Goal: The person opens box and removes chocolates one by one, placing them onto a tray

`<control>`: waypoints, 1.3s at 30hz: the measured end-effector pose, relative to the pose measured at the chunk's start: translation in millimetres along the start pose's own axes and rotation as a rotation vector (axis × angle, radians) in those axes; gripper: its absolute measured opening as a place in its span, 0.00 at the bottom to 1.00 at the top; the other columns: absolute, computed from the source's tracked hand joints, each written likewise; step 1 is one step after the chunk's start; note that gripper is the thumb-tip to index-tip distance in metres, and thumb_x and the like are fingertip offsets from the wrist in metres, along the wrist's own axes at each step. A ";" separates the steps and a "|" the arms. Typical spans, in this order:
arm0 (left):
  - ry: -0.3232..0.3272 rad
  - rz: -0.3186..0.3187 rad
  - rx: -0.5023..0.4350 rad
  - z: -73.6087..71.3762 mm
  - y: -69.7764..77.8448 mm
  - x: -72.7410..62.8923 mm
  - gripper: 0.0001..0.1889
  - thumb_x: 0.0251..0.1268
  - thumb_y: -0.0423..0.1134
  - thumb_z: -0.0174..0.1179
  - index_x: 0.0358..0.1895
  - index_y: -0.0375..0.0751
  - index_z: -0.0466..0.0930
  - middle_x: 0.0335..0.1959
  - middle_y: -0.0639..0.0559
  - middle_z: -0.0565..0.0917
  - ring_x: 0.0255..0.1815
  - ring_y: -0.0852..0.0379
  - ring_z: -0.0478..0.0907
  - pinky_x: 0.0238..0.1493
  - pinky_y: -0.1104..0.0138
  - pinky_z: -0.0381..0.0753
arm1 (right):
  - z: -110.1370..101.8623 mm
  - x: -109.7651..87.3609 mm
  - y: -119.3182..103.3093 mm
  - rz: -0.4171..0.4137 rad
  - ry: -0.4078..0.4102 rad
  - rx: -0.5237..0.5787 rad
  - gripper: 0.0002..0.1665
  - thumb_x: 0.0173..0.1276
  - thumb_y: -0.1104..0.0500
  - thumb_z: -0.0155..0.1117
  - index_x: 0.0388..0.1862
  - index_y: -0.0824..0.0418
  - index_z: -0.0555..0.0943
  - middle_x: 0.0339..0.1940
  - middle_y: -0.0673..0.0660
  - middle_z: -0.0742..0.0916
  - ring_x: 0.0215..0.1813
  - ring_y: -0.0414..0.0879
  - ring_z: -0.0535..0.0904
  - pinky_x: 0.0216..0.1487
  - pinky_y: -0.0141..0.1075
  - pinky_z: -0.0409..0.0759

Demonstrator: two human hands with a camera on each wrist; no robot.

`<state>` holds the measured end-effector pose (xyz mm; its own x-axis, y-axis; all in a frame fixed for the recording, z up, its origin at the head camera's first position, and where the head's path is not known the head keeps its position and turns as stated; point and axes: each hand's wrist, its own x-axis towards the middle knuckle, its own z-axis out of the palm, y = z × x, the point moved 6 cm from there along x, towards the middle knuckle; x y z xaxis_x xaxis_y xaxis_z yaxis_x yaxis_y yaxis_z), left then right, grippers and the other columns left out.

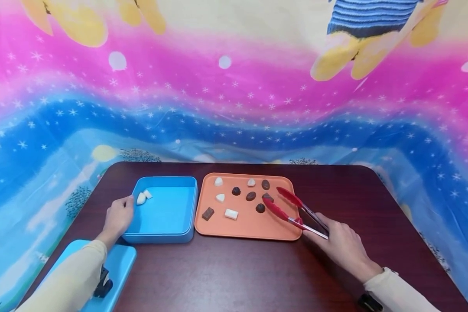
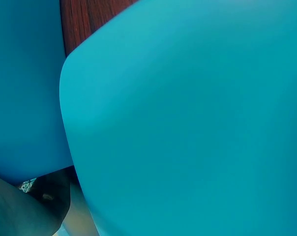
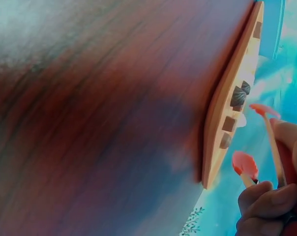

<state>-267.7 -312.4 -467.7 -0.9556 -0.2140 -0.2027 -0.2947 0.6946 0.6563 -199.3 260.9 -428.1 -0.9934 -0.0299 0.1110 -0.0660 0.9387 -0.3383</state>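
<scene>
My left hand (image 1: 119, 215) holds the left wall of a blue square box (image 1: 164, 238), its thumb at the rim. Inside that box, two small white chocolates (image 1: 141, 198) lie near the left wall. In my right hand (image 1: 343, 242) is a pair of metal tongs with red tips (image 1: 276, 209). The tongs are spread apart over the right side of an orange tray (image 1: 249, 232). A dark square chocolate (image 1: 268, 196) lies between their tips in the head view. Several brown chocolates (image 1: 251, 196) and white chocolates (image 1: 231, 214) are scattered across the tray.
A blue lid (image 1: 118, 277) lies at the table's near left, under my left forearm. Box and tray stand side by side on the dark wooden table (image 1: 226, 277). A printed cloth (image 1: 226, 99) hangs behind the table and along its sides.
</scene>
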 end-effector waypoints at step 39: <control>0.010 0.003 -0.006 1.3 -2.2 4.3 0.38 0.83 0.56 0.23 0.77 0.25 0.54 0.73 0.21 0.62 0.72 0.24 0.62 0.70 0.32 0.63 | 38.2 6.5 -92.0 -0.052 -0.064 0.206 0.49 0.50 0.31 0.78 0.68 0.53 0.79 0.20 0.47 0.78 0.25 0.40 0.71 0.28 0.35 0.72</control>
<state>-271.2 -314.0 -471.0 -0.9564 -0.2187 -0.1938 -0.2920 0.6910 0.6612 -203.3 161.2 -431.9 -0.9917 -0.1039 0.0757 -0.1282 0.8458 -0.5179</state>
